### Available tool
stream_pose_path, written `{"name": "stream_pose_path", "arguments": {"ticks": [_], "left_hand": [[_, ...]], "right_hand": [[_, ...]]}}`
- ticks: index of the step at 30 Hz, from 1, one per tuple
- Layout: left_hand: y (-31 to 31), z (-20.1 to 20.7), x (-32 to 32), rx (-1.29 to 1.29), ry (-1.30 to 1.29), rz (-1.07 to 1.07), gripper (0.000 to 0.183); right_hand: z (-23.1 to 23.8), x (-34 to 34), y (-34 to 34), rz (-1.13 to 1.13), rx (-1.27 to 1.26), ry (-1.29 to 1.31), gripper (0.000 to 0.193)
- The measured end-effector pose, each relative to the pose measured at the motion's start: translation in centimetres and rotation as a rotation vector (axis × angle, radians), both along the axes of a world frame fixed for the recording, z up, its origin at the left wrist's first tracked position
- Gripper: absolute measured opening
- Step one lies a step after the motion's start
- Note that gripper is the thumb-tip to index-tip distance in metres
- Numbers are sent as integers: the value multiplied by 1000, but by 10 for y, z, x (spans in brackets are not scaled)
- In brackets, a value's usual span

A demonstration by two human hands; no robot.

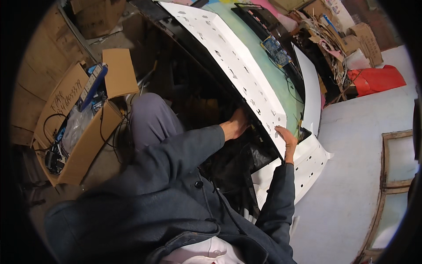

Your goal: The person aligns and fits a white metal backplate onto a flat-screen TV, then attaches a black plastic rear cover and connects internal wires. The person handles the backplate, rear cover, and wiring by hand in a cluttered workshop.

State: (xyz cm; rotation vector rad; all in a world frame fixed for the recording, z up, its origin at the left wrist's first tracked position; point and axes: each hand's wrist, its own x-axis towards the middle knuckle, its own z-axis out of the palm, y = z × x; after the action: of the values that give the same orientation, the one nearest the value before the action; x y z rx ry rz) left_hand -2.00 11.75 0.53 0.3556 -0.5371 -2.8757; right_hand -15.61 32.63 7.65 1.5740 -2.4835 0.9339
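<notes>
A long white perforated sheet (239, 66), with many small holes, slants across the middle on a dark-edged flat panel that looks like a screen's back part. My right hand (288, 137) lies on the sheet's near right end, fingers stretched out over its surface. Against the sheet's black frame edge (262, 131), my left hand (237, 125) reaches in from the left; its fingers are hidden in shadow at that edge. Another white perforated piece (307, 165) slopes down beside my right forearm.
An open cardboard box (90, 147) holding cables, a blue power strip (93, 86) and clear plastic stands to the left. Beyond the sheet lie a greenish surface (281, 94) and a circuit board (276, 50). Stacked cardboard (367, 42) and a red cloth or bag (380, 80) are far right.
</notes>
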Motion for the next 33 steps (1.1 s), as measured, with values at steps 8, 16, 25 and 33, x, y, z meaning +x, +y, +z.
{"name": "stream_pose_path", "arguments": {"ticks": [8,16,25,33], "left_hand": [[-3,-23,19,101,-157,31,29],[-28,-39,72,-156,-162,-232,27],[-48,-93,79,-194,-592,233,34],[-33,-54,91,-238,-497,171,41]], "right_hand": [[-16,9,-2,-63,-27,37,18],[-26,11,1,-52,26,184,20],[-49,4,2,-53,14,400,19],[-55,-6,-1,-49,2,435,21]]}}
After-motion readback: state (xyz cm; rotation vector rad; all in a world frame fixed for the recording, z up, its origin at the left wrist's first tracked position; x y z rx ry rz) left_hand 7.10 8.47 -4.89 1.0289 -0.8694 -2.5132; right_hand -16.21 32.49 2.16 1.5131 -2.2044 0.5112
